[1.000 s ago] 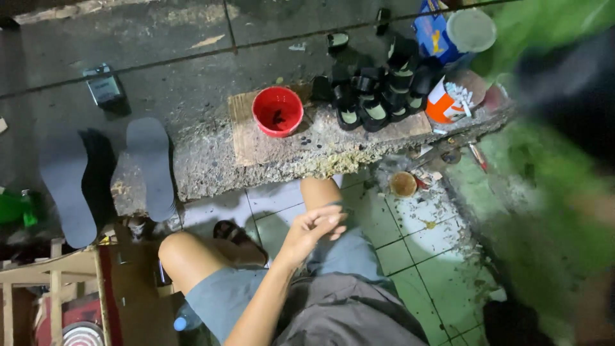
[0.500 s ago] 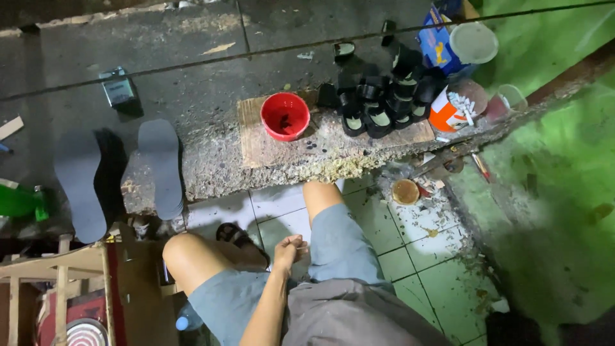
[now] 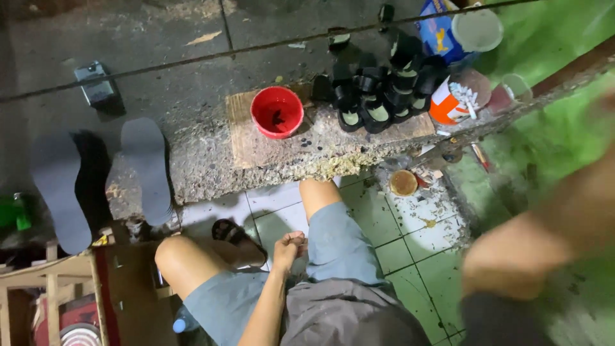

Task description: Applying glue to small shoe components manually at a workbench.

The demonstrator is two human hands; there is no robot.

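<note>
A rough grey concrete slab spans the floor before the seated person's knees. On it, towards its right part, a round red plastic bowl sits on a brown cardboard sheet; right of the bowl crowd small black round tins. Two grey foam shoe insoles lie at the slab's left end. Below the slab are pale green floor tiles. The left hand rests between the knees, fingers curled loosely together, holding nothing. The right hand, lower right, is blurred; its fingers cannot be told.
</note>
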